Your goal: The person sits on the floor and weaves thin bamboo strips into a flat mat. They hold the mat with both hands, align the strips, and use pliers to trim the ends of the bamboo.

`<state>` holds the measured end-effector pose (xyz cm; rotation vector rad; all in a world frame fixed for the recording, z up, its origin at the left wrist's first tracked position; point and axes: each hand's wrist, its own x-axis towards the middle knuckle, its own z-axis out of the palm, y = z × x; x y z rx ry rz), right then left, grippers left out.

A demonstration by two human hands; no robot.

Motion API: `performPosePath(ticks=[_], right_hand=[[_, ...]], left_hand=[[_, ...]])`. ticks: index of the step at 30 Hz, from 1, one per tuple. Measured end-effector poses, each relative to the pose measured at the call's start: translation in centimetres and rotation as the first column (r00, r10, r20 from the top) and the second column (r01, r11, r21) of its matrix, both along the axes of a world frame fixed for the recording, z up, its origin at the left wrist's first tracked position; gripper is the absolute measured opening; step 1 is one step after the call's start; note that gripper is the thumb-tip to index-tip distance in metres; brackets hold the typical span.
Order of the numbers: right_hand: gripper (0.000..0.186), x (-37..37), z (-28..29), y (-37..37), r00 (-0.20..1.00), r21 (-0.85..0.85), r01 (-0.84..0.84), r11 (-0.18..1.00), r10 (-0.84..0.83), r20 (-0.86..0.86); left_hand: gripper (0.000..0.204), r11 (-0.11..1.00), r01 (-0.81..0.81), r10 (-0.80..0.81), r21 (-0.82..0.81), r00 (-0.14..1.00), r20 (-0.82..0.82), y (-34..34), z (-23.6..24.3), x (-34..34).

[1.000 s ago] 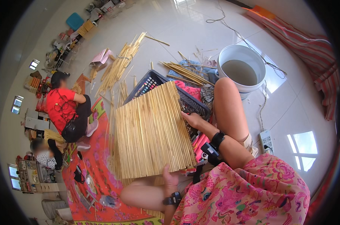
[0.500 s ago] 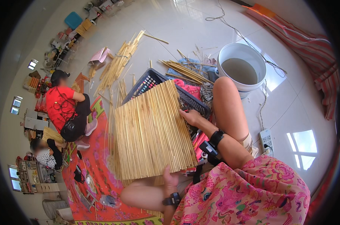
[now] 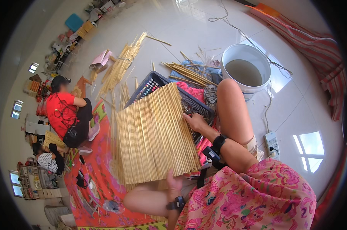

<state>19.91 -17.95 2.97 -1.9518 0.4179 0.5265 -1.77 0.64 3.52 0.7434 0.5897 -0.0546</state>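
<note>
A squarish mat of straw-coloured stalks, laid side by side, rests tilted over my lap and against a dark plastic basket. My left hand grips its near edge, the thumb showing and the other fingers hidden underneath. At the mat's right edge is my right hand, its fingers closed; a small dark and reddish thing shows by the fingertips, too small to name. Pink and red cloth lies in the basket beside the right hand.
A white bucket of murky water stands beyond my right knee. Bundled stalks and loose stalks lie ahead. A power strip with a cord sits right. Two people, one in a red shirt, are at left by a red floral floor covering.
The mat and both my hands stay nearly where they were. At left, the person in red has shifted slightly, and so has the person in the dotted top.
</note>
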Motion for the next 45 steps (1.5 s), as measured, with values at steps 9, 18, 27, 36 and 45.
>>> performPosePath(ticks=[9,18,27,36,45], right_hand=[[0.085,-0.1,-2.8,-0.6,0.999,0.041,-0.043,0.998,0.043,-0.01],[0.086,0.4,-0.8,-0.8,0.996,0.007,-0.088,0.996,0.088,-0.014],[0.086,0.6,-0.6,-1.1,0.995,0.124,-0.08,0.989,0.086,-0.048],[0.086,1.0,-1.2,-1.1,0.991,0.105,-0.106,0.989,0.113,-0.066],[0.086,0.7,-0.7,-0.6,0.995,-0.031,-0.096,0.995,0.096,-0.003]], left_hand=[[0.042,0.998,-0.056,0.055,-0.015,0.996,-0.064,-0.1,-0.2,0.1],[0.044,1.0,-0.029,0.029,0.0,0.999,-0.041,0.1,0.1,0.0],[0.045,1.0,-0.015,0.014,-0.018,0.999,-0.033,-0.2,0.3,-0.1],[0.045,1.0,0.013,-0.013,-0.001,0.999,-0.036,-0.3,0.6,0.1],[0.047,1.0,0.019,-0.02,-0.017,0.999,-0.043,-0.4,1.1,0.3]])
